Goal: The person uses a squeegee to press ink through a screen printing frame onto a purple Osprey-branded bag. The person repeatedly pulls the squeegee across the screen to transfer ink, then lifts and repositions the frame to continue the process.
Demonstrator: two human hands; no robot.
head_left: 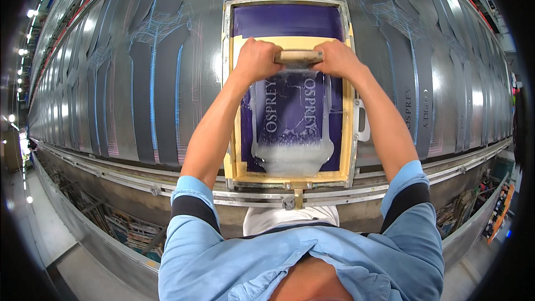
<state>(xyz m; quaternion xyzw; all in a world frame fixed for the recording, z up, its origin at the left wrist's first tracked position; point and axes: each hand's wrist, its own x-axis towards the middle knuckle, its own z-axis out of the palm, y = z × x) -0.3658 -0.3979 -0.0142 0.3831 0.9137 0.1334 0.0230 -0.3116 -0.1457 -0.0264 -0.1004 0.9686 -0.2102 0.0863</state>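
A wooden-handled squeegee [300, 56] lies crosswise over a screen printing frame [352, 150], toward its far end. Both ends of its handle are gripped: my left hand [258, 60] is closed round the left end, my right hand [338, 59] round the right. The frame has a metal rim, yellowish tape inside it and a purple mesh [287, 19] with pale lettering stencilled in two columns. Whitish ink [295, 155] is smeared down the mesh and pooled thickest at the near end. The squeegee's blade is mostly hidden by its handle and my hands.
The frame rests on a long dark printing table [206, 78] with dark fabric pieces [142, 83] bearing blue line patterns on both sides. A metal rail [373, 190] with a clamp [288, 203] runs along the near edge. A white handle [363, 120] juts from the frame's right side.
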